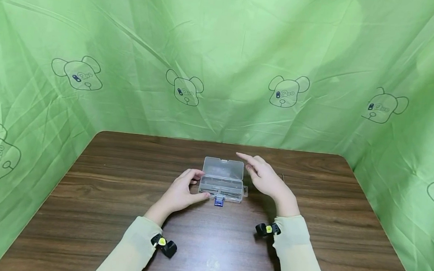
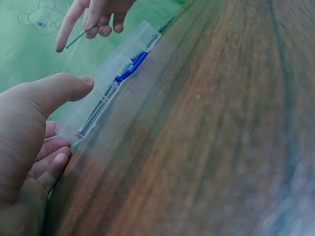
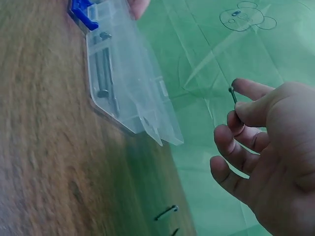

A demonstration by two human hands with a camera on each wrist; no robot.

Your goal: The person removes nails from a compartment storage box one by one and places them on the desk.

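We are steadying the clear box [image 1: 222,180], lying mid-counter [image 1: 117,213] with its lid open, with our left hand [image 1: 181,194], its fingers curled around the nine o'clock end. Our right hand [image 1: 263,177] is pinching a thin nail [image 3: 233,96] at three o'clock; it is best lowered lengthwise beside the others.

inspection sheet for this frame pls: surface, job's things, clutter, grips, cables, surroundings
Surface: dark wood-grain table, no spills seen.
Job's things: clear plastic box, lid open, thin metal nails inside, blue latch at its front. One thin nail is in the right hand.
Clutter: two loose nails on the table right of the box.
Grips: left hand holds the box's left end between thumb and fingers. Right hand hangs above the box's right end, pinching the nail.
Cables: nothing seen.
Surroundings: green cloth backdrop with bear outlines on three sides; a camera on each wrist.
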